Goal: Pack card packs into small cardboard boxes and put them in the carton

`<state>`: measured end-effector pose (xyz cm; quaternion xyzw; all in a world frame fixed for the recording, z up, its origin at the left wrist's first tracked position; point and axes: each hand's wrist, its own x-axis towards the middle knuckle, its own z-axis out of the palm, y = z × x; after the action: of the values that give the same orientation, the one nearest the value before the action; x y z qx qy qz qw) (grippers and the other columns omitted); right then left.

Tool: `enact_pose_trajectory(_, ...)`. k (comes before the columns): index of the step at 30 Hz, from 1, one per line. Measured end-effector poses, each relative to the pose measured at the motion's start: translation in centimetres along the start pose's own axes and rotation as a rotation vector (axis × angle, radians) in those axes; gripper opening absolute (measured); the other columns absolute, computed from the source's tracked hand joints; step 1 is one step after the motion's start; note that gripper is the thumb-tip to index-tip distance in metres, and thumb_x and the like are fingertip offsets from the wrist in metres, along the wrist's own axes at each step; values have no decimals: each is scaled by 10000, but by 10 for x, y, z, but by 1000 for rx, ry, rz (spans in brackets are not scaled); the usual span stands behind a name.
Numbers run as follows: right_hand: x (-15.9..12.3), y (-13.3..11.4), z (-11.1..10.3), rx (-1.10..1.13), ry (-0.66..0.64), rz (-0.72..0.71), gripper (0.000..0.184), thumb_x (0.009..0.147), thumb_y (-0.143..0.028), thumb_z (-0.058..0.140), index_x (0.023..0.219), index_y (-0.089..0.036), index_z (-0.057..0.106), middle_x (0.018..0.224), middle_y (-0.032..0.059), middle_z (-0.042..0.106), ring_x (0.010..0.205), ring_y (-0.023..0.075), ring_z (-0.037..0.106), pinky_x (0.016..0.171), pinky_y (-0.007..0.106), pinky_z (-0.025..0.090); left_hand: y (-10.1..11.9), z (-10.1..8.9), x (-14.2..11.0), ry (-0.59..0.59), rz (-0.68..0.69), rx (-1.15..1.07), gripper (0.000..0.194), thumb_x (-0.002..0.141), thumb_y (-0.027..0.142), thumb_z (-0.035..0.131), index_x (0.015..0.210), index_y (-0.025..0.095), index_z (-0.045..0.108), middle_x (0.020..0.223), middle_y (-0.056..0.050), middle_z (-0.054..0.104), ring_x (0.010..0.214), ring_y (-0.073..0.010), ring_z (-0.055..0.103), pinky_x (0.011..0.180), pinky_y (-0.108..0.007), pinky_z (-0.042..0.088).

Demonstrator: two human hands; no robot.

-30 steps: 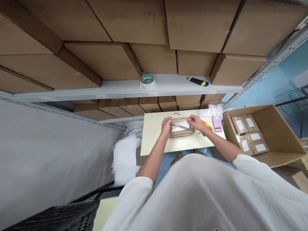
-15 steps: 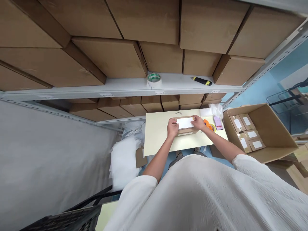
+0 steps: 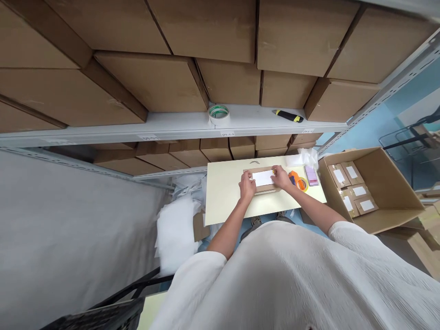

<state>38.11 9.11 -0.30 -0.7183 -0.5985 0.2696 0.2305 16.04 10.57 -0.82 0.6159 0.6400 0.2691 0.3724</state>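
Centrally, on the tabletop (image 3: 222, 192): one white label (image 3: 263, 177), lying over a small carton (image 3: 265, 188), left hand (image 3: 247, 185) and right hand (image 3: 282, 178) each with grip pinching an opposite end, apparently to keep it flat.

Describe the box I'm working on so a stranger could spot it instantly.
Find the cream table below the shelf. There, between the left hand and the right hand, is a brown box with a white label on top. Unlike the labelled boxes in the open carton, this one has hands on it.
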Motion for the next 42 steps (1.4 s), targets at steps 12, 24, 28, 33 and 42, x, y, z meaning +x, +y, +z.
enact_pose_trajectory(12,-14,-11,-4,-349,-7,-47,436,988,-235,581,1421,-189,605,1396,194,614,1175,356,632,995,502,569,0,-4,-12,-3,245,369,391,986,150,554,1362,203,647,1418,-199,665,1339,-384,626,1093,-542,522)
enact_pose_trajectory(24,-45,7,20,-564,-258,-478,835,1111,-612,391,1785,-140,247,1850,178,203,1727,376,128,1374,619,122,-31,-16,-18,-297,651,576,635,1083,246,340,1700,159,456,1783,-127,409,1690,-312,322,1406,-575,164)
enact_pose_trajectory(28,-45,14,22,-574,-255,-453,905,1105,-642,372,1790,-85,174,1848,217,148,1736,367,93,1386,616,91,-35,-21,-19,-327,630,624,674,1115,363,332,1749,134,352,1811,-157,335,1710,-327,268,1409,-600,117)
enact_pose_trajectory(33,-46,15,21,-483,-240,-389,960,1076,-662,438,1762,-28,217,1832,273,171,1729,387,126,1389,610,125,-33,-21,-22,-334,577,603,716,1095,409,418,1753,143,326,1813,-190,323,1719,-341,233,1400,-637,76)
enact_pose_trajectory(42,-73,18,10,-341,-79,24,943,1019,-663,602,1753,-168,276,1814,302,210,1672,489,253,1278,741,278,-40,-17,-35,-137,232,307,797,1004,471,625,1679,128,378,1779,-313,303,1673,-436,310,1299,-673,342)
